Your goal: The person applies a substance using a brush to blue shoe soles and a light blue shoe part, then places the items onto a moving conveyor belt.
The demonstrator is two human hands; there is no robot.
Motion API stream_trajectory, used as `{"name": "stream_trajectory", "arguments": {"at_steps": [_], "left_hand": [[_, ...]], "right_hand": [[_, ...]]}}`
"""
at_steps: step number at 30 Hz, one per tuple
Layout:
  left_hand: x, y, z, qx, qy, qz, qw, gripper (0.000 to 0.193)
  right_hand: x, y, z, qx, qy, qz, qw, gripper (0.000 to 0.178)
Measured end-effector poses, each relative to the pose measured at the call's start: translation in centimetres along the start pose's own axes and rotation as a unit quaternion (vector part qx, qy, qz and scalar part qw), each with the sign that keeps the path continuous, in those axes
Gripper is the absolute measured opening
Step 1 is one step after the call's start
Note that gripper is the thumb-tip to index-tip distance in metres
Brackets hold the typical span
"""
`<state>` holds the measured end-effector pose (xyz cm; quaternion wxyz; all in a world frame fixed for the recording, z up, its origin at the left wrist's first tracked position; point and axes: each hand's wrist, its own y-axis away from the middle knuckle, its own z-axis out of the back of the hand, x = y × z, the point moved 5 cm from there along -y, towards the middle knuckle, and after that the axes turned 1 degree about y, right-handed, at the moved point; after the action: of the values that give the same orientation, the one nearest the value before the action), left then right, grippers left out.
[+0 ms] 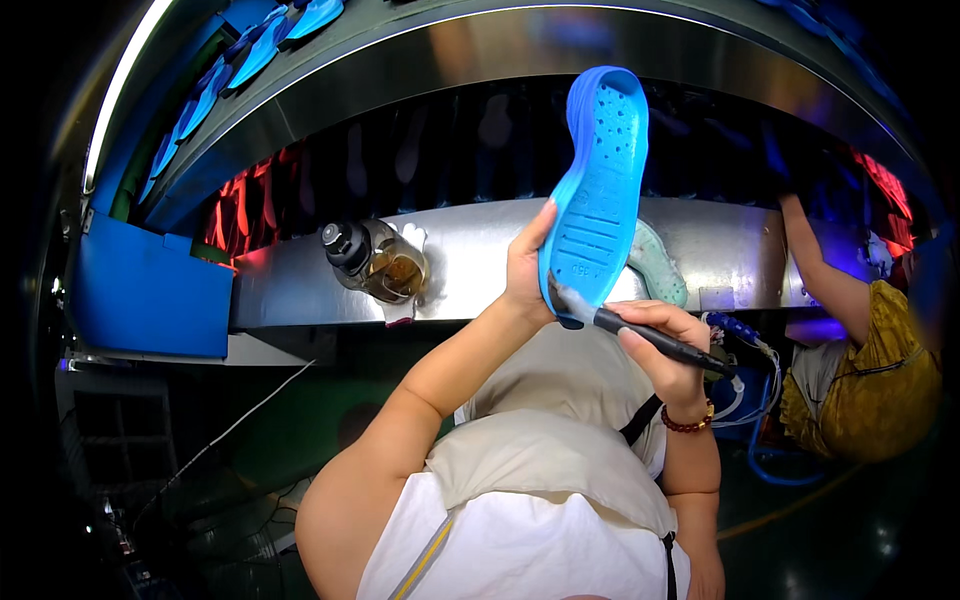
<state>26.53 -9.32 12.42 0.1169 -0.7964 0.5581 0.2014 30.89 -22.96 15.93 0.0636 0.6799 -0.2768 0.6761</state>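
A bright blue shoe sole stands up in front of me, its inner face with holes and ridges turned toward me. My left hand is closed round its left edge near the lower end. In my right hand is a brush with a black handle, held like a pen. Its pale bristles touch the sole's lower end, and a clear tube seems to join the handle's back end. Behind the sole, partly hidden by it, a pale green sole-shaped piece lies on the metal ledge.
A dark-capped bottle of brown liquid stands on the ledge at left, beside a white cloth. Beyond runs a dark conveyor with dim sole shapes and red light. More blue soles lie upper left. A co-worker's arm reaches in at right.
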Motion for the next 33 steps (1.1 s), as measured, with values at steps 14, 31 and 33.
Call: {"name": "stream_trajectory", "arguments": {"at_steps": [14,31,33], "left_hand": [[-1.5,-2.1,-0.6,0.022,0.039,0.032,0.998,0.048],[-1.3,-0.5,-0.6,-0.041,-0.266,0.329,0.905,0.055],[-1.2,-0.5,-1.5,-0.052,-0.255,0.365,0.894,0.057]], "right_hand": [[1.2,-3.5,1.7,0.137,0.098,0.064,0.984,0.017],[2.3,-4.1,2.5,0.331,0.187,0.003,0.925,0.017],[1.9,-4.4,3.7,0.286,0.173,0.003,0.943,0.017]]}}
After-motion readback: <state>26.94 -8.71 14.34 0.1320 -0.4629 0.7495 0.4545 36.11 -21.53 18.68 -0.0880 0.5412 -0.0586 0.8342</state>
